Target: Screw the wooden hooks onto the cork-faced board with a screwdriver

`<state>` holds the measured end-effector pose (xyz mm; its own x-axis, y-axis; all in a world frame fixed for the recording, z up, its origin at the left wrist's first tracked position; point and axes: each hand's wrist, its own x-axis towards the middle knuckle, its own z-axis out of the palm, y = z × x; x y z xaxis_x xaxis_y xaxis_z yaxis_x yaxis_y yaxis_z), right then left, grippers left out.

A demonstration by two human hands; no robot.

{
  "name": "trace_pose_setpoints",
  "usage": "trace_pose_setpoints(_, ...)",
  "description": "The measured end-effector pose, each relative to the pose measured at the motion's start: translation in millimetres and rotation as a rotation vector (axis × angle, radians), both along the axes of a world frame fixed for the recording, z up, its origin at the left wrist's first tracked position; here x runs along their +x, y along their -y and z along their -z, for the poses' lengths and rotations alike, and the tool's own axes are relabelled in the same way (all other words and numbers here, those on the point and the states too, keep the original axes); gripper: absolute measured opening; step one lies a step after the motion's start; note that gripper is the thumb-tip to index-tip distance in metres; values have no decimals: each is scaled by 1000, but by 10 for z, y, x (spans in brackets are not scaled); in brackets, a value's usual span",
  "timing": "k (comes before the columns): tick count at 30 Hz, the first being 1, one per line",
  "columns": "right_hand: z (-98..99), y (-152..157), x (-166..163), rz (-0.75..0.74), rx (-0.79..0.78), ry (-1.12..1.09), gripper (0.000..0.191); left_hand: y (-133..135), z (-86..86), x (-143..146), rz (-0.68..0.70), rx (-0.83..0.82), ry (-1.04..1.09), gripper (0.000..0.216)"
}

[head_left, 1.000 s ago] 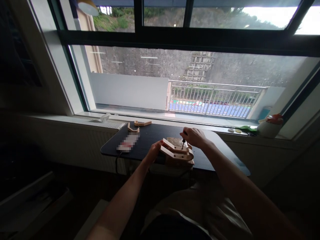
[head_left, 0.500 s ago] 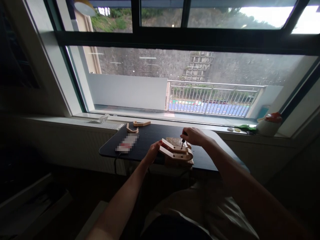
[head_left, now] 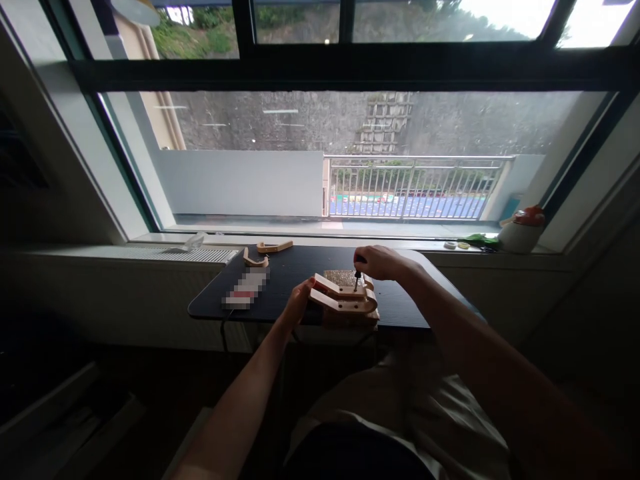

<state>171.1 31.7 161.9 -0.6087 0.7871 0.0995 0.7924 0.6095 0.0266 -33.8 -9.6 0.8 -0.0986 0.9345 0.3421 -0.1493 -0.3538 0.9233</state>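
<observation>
My right hand (head_left: 379, 261) is closed around the dark handle of a screwdriver (head_left: 357, 279), held upright. Its tip meets the far arm of a pale bent-wood piece (head_left: 345, 301), at or near one of several dark holes. That U-shaped piece lies tilted on a brown block (head_left: 350, 321), which looks like cardboard or wood, with a bubble-wrap-like sheet (head_left: 337, 277) behind. My left hand (head_left: 299, 301) grips the left ends of the wooden piece, thumb on top; its other fingers are partly hidden.
Two more curved wooden pieces, one nearer (head_left: 255, 259) and one farther (head_left: 275, 247), lie on the dark table (head_left: 300, 267). A blurred-out flat item (head_left: 246, 291) sits at the table's left. Behind runs a window sill with a white pot-like object (head_left: 521, 236) at right.
The whole view has shifted and levelled slightly with my head. My hands keep their places on the screwdriver and the wooden piece; no other movement is plain.
</observation>
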Motion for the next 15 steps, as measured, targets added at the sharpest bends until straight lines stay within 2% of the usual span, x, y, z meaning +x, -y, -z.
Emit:
trace_pose_setpoints(7, 171, -12, -91, 151, 51, -37, 46, 25, -27, 6, -11, 3, 3, 47)
trace_pose_setpoints(11, 69, 9, -68, 200, 73, -42, 50, 27, -37, 7, -3, 9, -12, 52)
trace_pose_setpoints(15, -35, -27, 31, 106, 5, -61, 38, 17, -14, -3, 4, -4, -29, 52)
